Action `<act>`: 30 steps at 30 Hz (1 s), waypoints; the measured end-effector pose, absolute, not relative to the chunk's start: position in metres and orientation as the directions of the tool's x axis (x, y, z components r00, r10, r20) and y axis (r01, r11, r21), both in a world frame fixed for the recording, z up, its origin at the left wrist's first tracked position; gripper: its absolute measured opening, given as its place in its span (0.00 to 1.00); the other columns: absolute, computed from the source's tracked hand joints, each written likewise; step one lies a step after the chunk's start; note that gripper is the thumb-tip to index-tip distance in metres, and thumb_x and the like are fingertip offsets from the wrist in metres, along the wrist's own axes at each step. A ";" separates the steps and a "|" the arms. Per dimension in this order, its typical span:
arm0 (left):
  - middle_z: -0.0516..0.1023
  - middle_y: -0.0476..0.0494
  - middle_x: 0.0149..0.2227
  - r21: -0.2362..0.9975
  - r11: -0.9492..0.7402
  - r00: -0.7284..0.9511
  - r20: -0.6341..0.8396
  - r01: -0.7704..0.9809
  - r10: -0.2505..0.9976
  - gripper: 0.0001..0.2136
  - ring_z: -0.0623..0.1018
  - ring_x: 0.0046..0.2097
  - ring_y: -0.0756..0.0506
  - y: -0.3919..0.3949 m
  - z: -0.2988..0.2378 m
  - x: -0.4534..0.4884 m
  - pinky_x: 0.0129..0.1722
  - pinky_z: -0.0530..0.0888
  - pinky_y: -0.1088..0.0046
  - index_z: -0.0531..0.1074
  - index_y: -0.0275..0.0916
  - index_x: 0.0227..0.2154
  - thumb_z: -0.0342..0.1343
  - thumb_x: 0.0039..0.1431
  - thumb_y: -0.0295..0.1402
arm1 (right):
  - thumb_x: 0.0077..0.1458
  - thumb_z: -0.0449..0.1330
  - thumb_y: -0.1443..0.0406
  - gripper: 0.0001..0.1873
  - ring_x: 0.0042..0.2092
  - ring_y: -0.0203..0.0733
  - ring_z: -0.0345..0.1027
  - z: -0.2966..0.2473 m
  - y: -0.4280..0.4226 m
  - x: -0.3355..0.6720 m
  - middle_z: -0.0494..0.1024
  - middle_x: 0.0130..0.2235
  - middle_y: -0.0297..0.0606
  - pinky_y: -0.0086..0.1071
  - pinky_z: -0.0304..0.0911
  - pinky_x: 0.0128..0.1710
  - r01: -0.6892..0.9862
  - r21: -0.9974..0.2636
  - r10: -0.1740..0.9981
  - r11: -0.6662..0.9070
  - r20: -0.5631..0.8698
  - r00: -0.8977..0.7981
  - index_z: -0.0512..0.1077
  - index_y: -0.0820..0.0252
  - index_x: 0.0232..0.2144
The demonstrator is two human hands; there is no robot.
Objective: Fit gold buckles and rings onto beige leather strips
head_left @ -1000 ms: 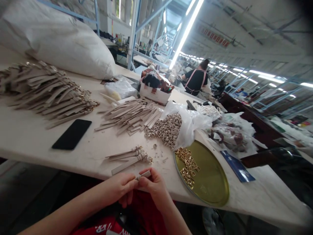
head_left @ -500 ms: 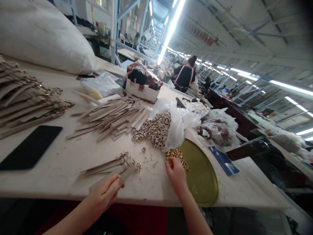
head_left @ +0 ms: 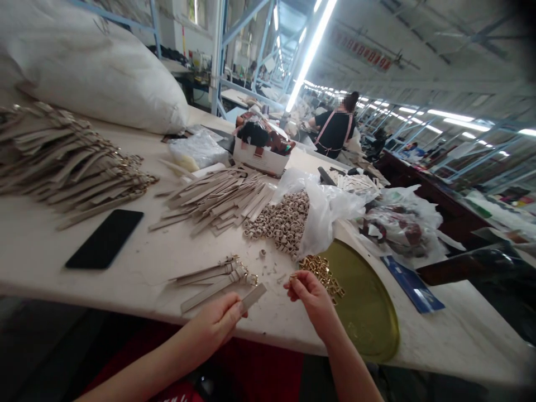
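A flat beige strap (head_left: 254, 297) is pinched in my left hand (head_left: 221, 319), its free end pointing right. My right hand (head_left: 313, 300) holds a small gold buckle (head_left: 292, 277) between thumb and fingertips, a short way right of the strap's end and apart from it. Behind that hand, a heap of gold buckles (head_left: 321, 270) lies on the left side of an olive-gold tray (head_left: 374, 312). Several straps with buckles fitted (head_left: 215, 279) lie on the table just beyond my left hand. One loose beige loop (head_left: 262, 253) sits beyond them.
Beige loops (head_left: 281, 220) spill from a clear plastic bag (head_left: 320, 209) beside a pile of loose straps (head_left: 221, 195). A black phone (head_left: 104, 239) and a large stack of buckled straps (head_left: 79, 159) lie left. A blue card (head_left: 412, 283) lies right. A person (head_left: 335, 128) stands farther back.
My right hand has come away from the buckle heap with a buckle in its fingertips. My left hand has brought the strap closer to it. The whole view has shifted.
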State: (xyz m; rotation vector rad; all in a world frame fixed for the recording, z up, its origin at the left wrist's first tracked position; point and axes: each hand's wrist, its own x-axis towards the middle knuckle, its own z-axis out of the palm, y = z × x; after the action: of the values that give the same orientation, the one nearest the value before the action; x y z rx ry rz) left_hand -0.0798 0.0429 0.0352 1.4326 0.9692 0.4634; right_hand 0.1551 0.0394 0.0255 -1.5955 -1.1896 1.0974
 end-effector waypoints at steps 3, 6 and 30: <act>0.56 0.56 0.18 0.947 0.055 0.538 -0.227 0.315 0.812 0.14 0.58 0.21 0.53 0.040 0.047 -0.082 0.20 0.55 0.79 0.62 0.38 0.27 0.40 0.58 0.42 | 0.46 0.60 0.53 0.17 0.25 0.34 0.63 0.041 0.025 0.110 0.75 0.29 0.37 0.30 0.60 0.26 -0.124 -0.947 0.955 -0.297 -0.296 -0.032 0.65 0.60 0.31; 0.60 0.54 0.20 0.948 0.020 0.475 -0.178 0.319 0.862 0.14 0.61 0.24 0.52 0.034 0.051 -0.091 0.22 0.57 0.78 0.64 0.37 0.28 0.40 0.59 0.41 | 0.44 0.62 0.56 0.15 0.25 0.32 0.63 0.048 0.017 0.081 0.75 0.31 0.37 0.29 0.60 0.27 -0.203 -0.932 0.953 -0.301 -0.287 -0.096 0.67 0.61 0.30; 0.69 0.49 0.26 0.939 -0.027 0.428 -0.130 0.342 0.895 0.11 0.66 0.29 0.49 0.016 0.048 -0.115 0.27 0.61 0.77 0.67 0.36 0.27 0.46 0.55 0.38 | 0.45 0.62 0.61 0.09 0.25 0.32 0.60 0.030 -0.002 0.038 0.70 0.23 0.30 0.26 0.57 0.25 -0.081 -0.986 0.987 -0.148 -0.142 -0.073 0.72 0.59 0.30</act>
State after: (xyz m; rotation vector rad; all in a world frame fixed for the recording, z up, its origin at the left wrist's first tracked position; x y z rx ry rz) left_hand -0.1148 0.0157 0.0480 1.5953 1.1134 0.6362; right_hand 0.0378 -0.0020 0.0295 -1.2175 -1.1207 1.4053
